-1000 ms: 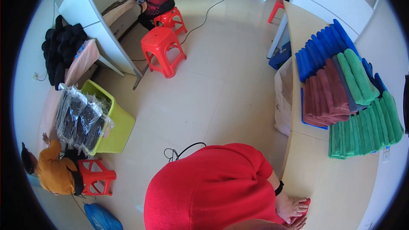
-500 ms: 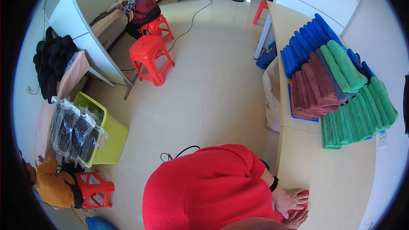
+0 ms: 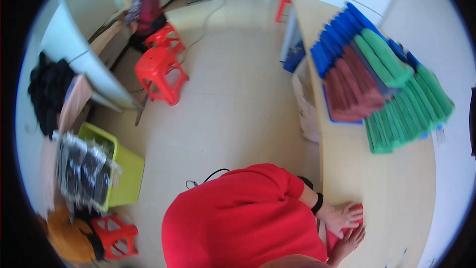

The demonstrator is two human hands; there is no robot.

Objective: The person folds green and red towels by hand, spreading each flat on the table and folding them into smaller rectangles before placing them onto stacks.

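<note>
— What's under your hands?

— A red cloth point(image 3: 347, 226), lying flat on the near end of the pale wooden table point(image 3: 396, 188), low and to the right in my view. My left hand point(image 3: 343, 217) lies on top of it with the fingers spread toward the right, palm pressed down, not closed around anything. There is a black band on that wrist.

— And the other hand?

— My right hand point(image 3: 348, 244) is just nearer, at the cloth's lower edge, fingers open and touching it. The two hands are close together, almost side by side, both flat rather than gripping. My red sleeve and shoulder cover much of the cloth's left part, so I cannot tell how far it runs that way.

— What else is on the table?

— Farther along it, well apart from my hands, sit rows of folded towels: a green stack point(image 3: 406, 114) nearest, dark red ones point(image 3: 352, 89) just to its left, and blue ones point(image 3: 337, 34) beyond, at the far end.

— And off the table?

— To the left is tiled floor. A white bag point(image 3: 306, 106) leans at the table's edge. Far across the floor stand two red plastic stools point(image 3: 161, 72), and a person in a dark red top point(image 3: 144, 7) sits at another desk there. Near left, a lime-green bin point(image 3: 116, 168) holds dark goods wrapped in clear plastic, with another red stool point(image 3: 115, 235) just below it.
</note>
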